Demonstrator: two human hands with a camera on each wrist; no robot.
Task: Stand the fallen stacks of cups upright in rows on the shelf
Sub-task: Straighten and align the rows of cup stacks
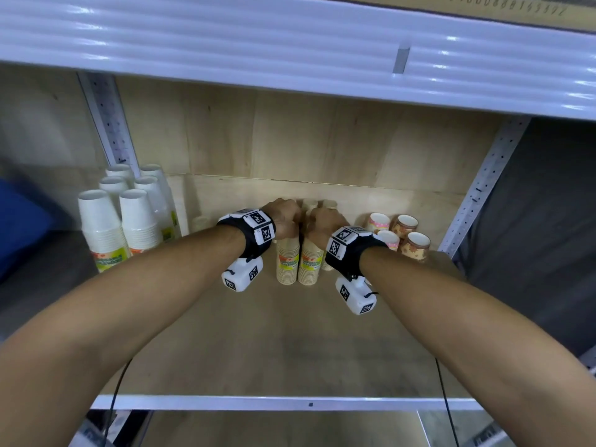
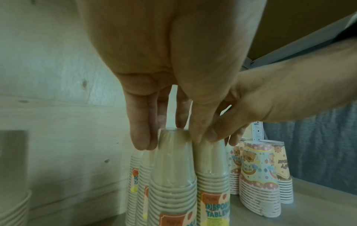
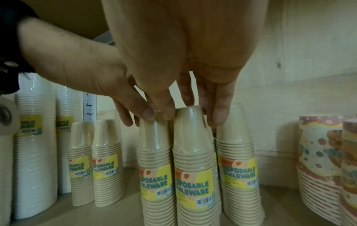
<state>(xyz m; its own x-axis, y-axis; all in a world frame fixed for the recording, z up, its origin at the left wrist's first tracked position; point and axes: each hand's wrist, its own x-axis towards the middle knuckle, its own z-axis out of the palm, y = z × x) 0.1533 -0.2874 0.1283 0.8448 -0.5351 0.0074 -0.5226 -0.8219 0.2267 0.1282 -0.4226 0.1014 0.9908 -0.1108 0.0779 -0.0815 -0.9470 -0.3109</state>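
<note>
Two beige cup stacks wrapped in clear film with "Disposable Tableware" labels stand upright side by side mid-shelf, the left stack and the right stack. My left hand reaches down from above and pinches the left stack's top between thumb and fingers. My right hand grips the right stack's top the same way. The two hands touch each other. More beige stacks stand upright just behind.
Tall white cup stacks fill the shelf's left end, with two shorter beige stacks beside them. Patterned cup stacks stand at the right by the upright post. The wooden shelf board runs to a white front edge; an upper shelf hangs overhead.
</note>
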